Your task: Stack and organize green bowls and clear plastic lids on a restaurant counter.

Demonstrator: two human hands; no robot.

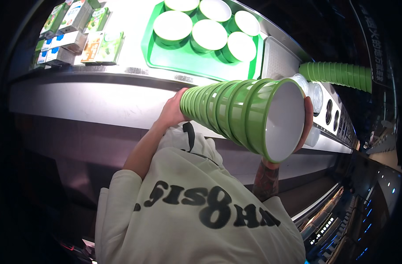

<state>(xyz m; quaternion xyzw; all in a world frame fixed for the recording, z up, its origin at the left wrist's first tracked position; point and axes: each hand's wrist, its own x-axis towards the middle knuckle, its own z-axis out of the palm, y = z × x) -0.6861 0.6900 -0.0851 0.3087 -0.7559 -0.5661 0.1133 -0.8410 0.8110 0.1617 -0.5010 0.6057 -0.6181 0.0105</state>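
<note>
A long stack of nested green bowls (240, 109) with white insides lies on its side in the air between my two hands, its open mouth facing right. My left hand (175, 109) grips the narrow left end of the stack. Around the rim of the rightmost bowl curls my right hand (307, 123), its fingers partly hidden behind the bowl. Beyond the stack, on the counter, a green tray (201, 63) carries several more green bowls (209, 35), whose white insides face up.
Small drink cartons (102, 48) stand in a group at the counter's left. Right of the tray lies a grey tray (280, 57). Another stack of green bowls (336, 76) and clear plastic lids (315, 97) are at the right, near a panel with round holes (336, 119).
</note>
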